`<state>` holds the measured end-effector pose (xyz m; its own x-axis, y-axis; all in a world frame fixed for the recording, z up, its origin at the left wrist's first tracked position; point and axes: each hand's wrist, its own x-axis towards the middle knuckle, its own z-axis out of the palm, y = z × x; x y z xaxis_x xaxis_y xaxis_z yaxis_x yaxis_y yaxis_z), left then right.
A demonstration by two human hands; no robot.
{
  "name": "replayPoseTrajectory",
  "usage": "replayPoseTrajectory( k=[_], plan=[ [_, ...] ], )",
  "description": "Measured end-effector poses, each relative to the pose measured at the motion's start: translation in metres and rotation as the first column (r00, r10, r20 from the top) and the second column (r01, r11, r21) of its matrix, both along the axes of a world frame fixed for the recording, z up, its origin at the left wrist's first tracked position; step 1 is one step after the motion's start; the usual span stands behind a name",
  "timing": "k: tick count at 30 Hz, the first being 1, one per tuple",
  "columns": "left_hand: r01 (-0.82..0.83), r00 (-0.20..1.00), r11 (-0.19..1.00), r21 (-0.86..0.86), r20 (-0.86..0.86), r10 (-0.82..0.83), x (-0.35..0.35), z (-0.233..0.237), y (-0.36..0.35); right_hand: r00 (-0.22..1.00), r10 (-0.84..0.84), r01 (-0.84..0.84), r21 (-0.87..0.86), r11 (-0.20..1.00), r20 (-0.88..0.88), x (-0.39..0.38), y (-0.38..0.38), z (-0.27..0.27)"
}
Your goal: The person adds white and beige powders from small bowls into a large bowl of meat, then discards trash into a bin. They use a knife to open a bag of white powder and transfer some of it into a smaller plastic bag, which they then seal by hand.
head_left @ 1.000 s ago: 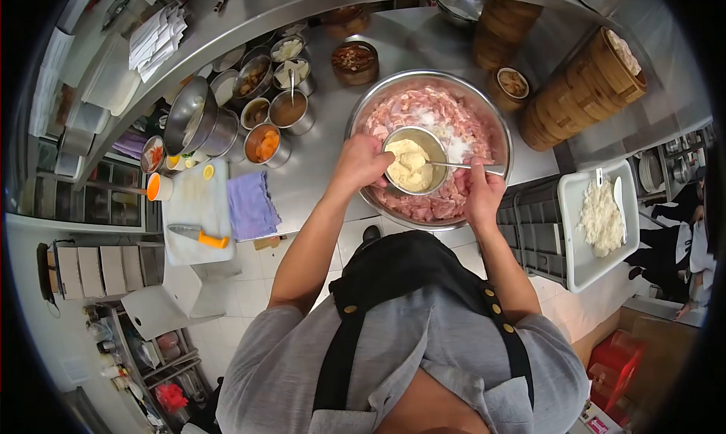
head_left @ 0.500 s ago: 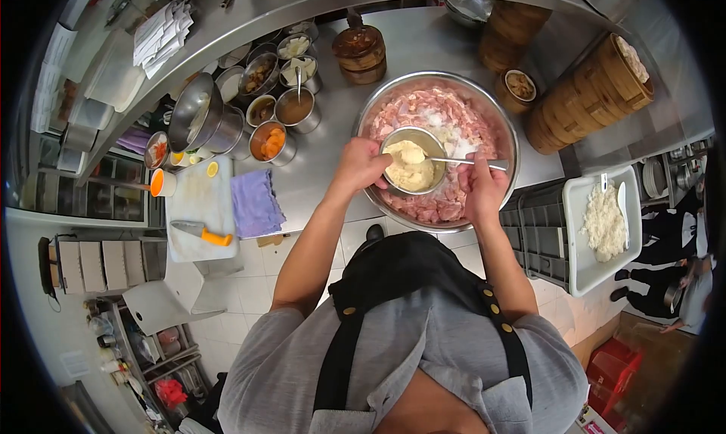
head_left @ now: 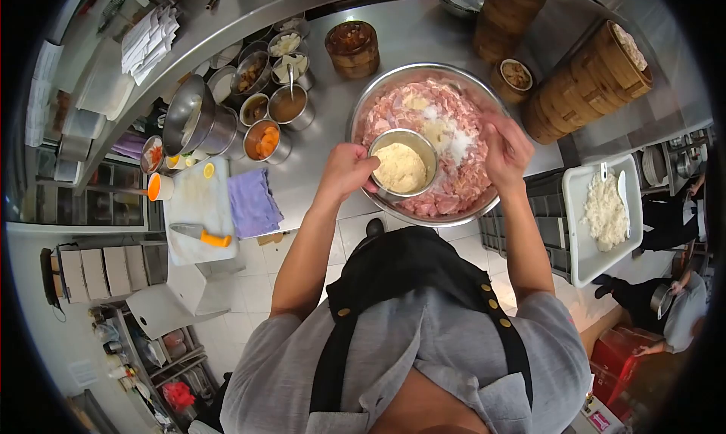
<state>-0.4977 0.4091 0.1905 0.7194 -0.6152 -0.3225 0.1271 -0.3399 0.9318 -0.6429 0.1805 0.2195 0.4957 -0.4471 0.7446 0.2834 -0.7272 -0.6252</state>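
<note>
My left hand point(head_left: 348, 173) grips the rim of a small metal bowl point(head_left: 432, 161) of pale yellow powder point(head_left: 399, 168). The small bowl is above the front left of a large steel mixing bowl point(head_left: 361, 101). Raw, cut pink meat point(head_left: 461, 105) fills the large bowl, with white powder point(head_left: 457, 143) at its middle and a pale yellow patch point(head_left: 414, 101) near the back. Over the right side of the meat is my right hand point(head_left: 507, 150), its fingers curled. What it holds, if anything, is hidden; no spoon shows in the small bowl.
Metal containers of ingredients point(head_left: 290, 105) stand at left, near a cutting board point(head_left: 197, 241) with a yellow-handled knife point(head_left: 215, 239) and a purple cloth point(head_left: 255, 203). Bamboo steamers point(head_left: 590, 86) are stacked at right, beyond a white tray point(head_left: 582, 271) of pale food. Co-workers stand far right.
My right hand has moved up and right, away from the small bowl, and the spoon it held no longer shows. A yellow patch now lies on the meat near the back.
</note>
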Motion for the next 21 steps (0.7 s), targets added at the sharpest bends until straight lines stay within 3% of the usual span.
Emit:
replayPoseTrajectory(
  k=[1,2,3,5,9,11,12,14,18,20,21],
  plan=[
    [0.001,1.0,1.0,0.0,-0.008,-0.001,0.0,0.001,-0.004,0.999,0.044,-0.044,-0.021,0.999,-0.005,-0.012,0.004,0.001],
    [0.022,1.0,1.0,-0.002,0.006,-0.022,0.001,0.004,-0.009,0.986,0.155,-0.162,0.155,0.975,0.056,-0.02,0.012,-0.006],
    [0.044,0.999,0.999,-0.003,0.02,-0.044,0.0,0.005,-0.013,0.987,0.151,-0.157,0.156,0.975,0.051,-0.026,0.021,-0.012],
    [0.071,0.997,0.997,0.009,0.032,-0.071,0.0,0.009,-0.021,0.977,0.172,-0.104,0.419,0.902,-0.128,-0.033,0.037,-0.024],
    [0.135,0.98,0.985,0.11,0.132,-0.149,-0.003,0.018,-0.036,0.97,0.164,-0.054,0.5,0.864,-0.179,-0.032,0.046,-0.054],
    [0.145,0.979,0.984,0.107,0.129,-0.158,-0.003,0.018,-0.04,0.977,0.204,-0.046,0.882,0.47,-0.058,-0.032,0.05,-0.058],
    [0.152,0.979,0.983,0.103,0.124,-0.164,-0.003,0.018,-0.041,0.978,0.201,-0.045,0.882,0.469,-0.057,-0.033,0.049,-0.06],
    [0.153,0.977,0.982,0.108,0.134,-0.167,-0.002,0.016,-0.041,0.99,0.132,-0.093,0.937,0.338,0.05,-0.032,0.044,-0.064],
    [0.148,0.975,0.986,0.076,0.154,-0.158,0.001,0.01,-0.038,0.992,0.122,-0.074,0.946,0.315,0.037,-0.032,0.045,-0.058],
    [0.14,0.976,0.986,0.087,0.155,-0.152,0.002,0.01,-0.036,0.991,0.129,-0.043,0.897,0.441,-0.016,-0.032,0.046,-0.056],
    [0.132,0.977,0.986,0.098,0.154,-0.146,0.002,0.01,-0.036,0.992,0.129,-0.043,0.897,0.44,-0.016,-0.032,0.045,-0.055]
  ],
)
